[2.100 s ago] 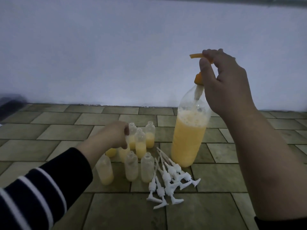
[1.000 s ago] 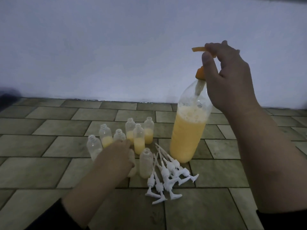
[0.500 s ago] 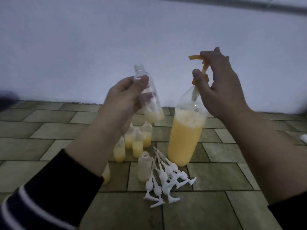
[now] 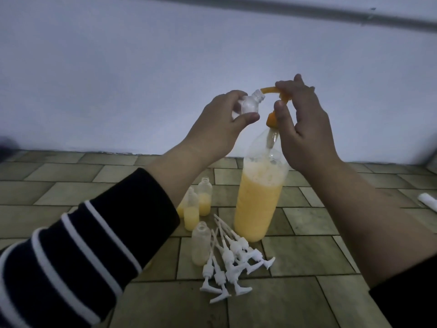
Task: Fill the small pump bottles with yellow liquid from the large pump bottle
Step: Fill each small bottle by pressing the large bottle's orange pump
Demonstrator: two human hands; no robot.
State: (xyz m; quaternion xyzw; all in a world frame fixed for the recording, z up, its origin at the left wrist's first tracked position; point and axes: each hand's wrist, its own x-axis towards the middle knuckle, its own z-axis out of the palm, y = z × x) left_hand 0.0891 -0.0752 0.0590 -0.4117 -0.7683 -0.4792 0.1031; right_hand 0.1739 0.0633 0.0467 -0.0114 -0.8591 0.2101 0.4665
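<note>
A tall clear large pump bottle (image 4: 256, 204), over half full of yellow liquid, stands on the tiled floor. My right hand (image 4: 305, 129) grips its orange pump head (image 4: 272, 119), fingers on top of the orange spout (image 4: 268, 90). My left hand (image 4: 217, 129) holds a small clear bottle (image 4: 86, 104) tilted, its open neck at the spout's tip. Small bottles partly filled with yellow (image 4: 203, 198) stand on the floor beside the big bottle, and one nearly empty small bottle (image 4: 201, 246) stands nearer to me.
A heap of several white pump tops (image 4: 233, 259) with long tubes lies on the tiles in front of the big bottle. A white object (image 4: 428, 201) lies at the right edge. A pale wall rises just behind the floor.
My left hand picked a small bottle up off the floor, lifted it and tipped its neck to the orange spout. My right hand stayed on the pump head.
</note>
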